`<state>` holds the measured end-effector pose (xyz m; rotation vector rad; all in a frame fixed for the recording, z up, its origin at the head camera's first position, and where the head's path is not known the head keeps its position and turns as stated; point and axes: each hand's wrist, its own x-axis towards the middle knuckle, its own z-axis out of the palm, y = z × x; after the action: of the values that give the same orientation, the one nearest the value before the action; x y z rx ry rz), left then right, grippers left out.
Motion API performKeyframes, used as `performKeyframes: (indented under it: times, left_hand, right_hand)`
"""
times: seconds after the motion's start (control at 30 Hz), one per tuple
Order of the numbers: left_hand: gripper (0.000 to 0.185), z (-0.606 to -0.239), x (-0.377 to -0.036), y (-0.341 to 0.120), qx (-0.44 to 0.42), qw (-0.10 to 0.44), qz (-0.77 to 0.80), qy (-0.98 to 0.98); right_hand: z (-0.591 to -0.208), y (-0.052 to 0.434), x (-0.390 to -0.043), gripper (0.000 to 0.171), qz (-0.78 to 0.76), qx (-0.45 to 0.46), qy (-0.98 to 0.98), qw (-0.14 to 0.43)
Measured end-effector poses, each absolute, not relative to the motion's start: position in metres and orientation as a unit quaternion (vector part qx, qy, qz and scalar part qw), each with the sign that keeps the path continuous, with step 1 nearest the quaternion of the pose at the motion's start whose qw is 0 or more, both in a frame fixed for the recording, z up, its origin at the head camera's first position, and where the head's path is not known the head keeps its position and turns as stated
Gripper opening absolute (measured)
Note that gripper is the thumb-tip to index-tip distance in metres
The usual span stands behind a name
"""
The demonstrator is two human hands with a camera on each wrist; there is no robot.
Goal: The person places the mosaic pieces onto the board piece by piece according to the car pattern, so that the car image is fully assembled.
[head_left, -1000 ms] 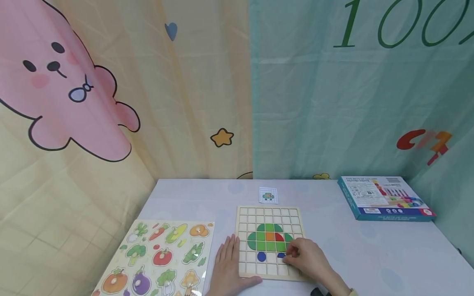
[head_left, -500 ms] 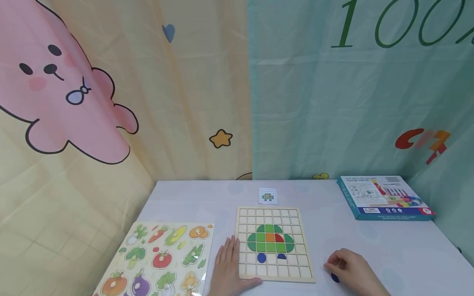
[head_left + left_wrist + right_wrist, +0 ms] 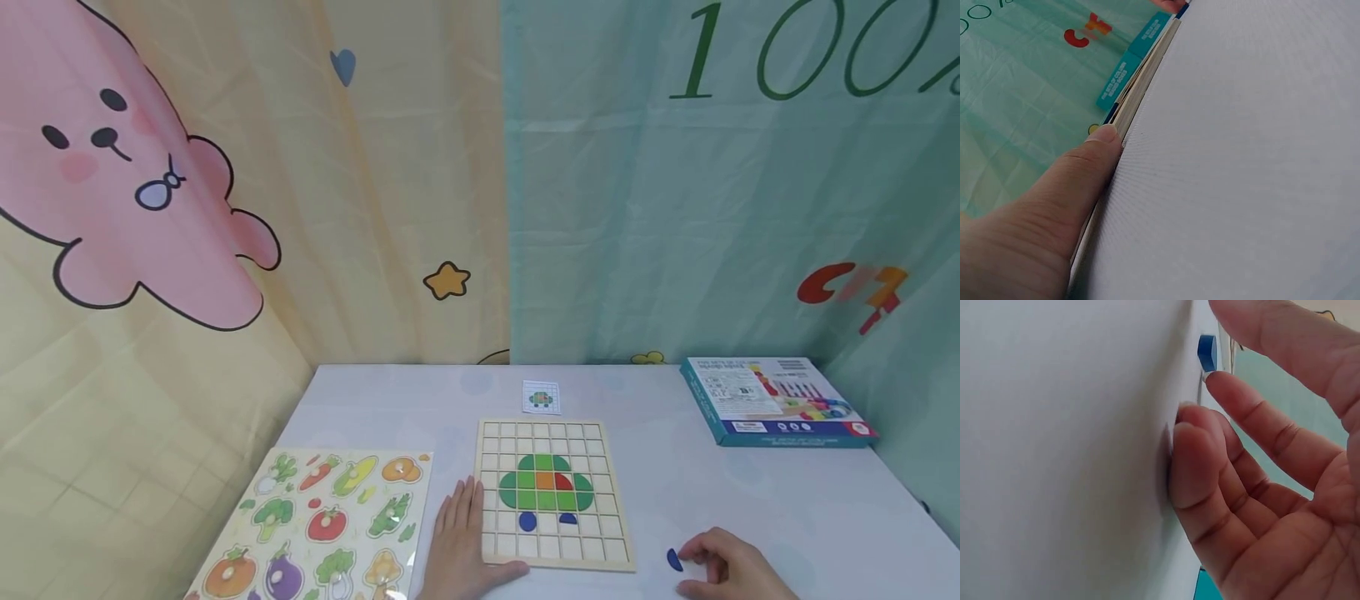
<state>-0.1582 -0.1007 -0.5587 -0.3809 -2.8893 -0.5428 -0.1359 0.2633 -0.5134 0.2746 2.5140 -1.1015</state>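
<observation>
A wooden grid board (image 3: pixel 555 565) bears green, orange and red pieces, with a blue disc (image 3: pixel 528 522) and a blue half-disc (image 3: pixel 567 518) below them. My left hand (image 3: pixel 463 546) rests against the board, its straight fingers along the left edge and its thumb (image 3: pixel 1079 175) along the near edge. To the board's right, a loose blue half-disc piece (image 3: pixel 675 560) lies on the table. My right hand (image 3: pixel 731 567) is beside it, index fingertip right at the piece. In the right wrist view, thumb and index finger stand apart around the blue piece (image 3: pixel 1207 352), while the other fingers curl against the tabletop.
A vegetable puzzle board (image 3: pixel 322 500) lies left of my left hand. Behind the grid board is a small pattern card (image 3: pixel 541 397) with a similar figure. A flat teal-edged box (image 3: pixel 776 404) sits at the back right, near the curtain (image 3: pixel 675 208).
My right hand has left the blue half-disc on the board and moved right to the loose one on the table, its fingers now parted. My left hand stays in place.
</observation>
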Motion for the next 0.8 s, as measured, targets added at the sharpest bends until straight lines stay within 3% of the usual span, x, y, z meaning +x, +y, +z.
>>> performKeyframes:
  times: [0.27,0.5,0.8]
  left_hand:
    - [0.125,-0.559,-0.159,-0.102,-0.131,0.088,-0.181,-0.971]
    - [0.125,-0.561,-0.158,-0.102,-0.131,0.104,-0.174,-0.97]
    - [0.125,-0.559,-0.158,-0.101,-0.132,0.098,-0.184,-0.969]
  right_hand:
    - [-0.509,0.254,-0.137,0.04,-0.401,0.079,0.89,0.201]
    - [-0.506,0.245,-0.142,0.044,-0.396,0.058,0.896,0.193]
    - [-0.508,0.243,-0.149,0.024,-0.404,-0.025,0.897,0.18]
